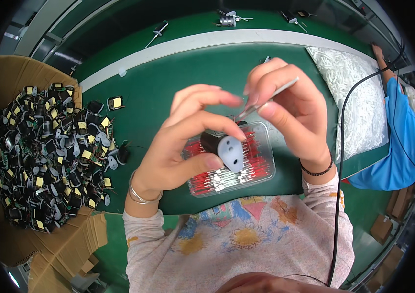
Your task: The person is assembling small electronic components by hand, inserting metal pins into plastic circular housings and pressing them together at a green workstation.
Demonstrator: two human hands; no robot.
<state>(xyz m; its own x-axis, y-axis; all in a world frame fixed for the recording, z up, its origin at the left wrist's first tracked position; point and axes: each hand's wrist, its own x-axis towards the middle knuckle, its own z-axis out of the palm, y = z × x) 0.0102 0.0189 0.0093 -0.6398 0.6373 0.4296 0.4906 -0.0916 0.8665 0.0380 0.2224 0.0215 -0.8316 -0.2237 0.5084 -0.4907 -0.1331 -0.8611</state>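
Observation:
My left hand (175, 146) is closed around a small black motor with a pale grey-blue end cap (231, 154), gripped between thumb and fingers. In my right hand (293, 110) is a pair of metal tweezers (283, 88), pinched between thumb and fingers. Their tips point down and left, just above the far end of the motor; whether they grip anything there is too small to tell. Beneath my hands, a clear plastic box (269, 172) holds many red wires (261, 166) with white connectors. The motor hides part of it.
A cardboard box (87, 229) at the left is heaped with motors (53, 156). One loose motor (115, 103) lies beside it. At the right are a bag of small white parts (361, 107), a black cable (343, 132) and a person in blue (388, 146). Several motors (228, 19) lie beyond the pale rail (207, 38).

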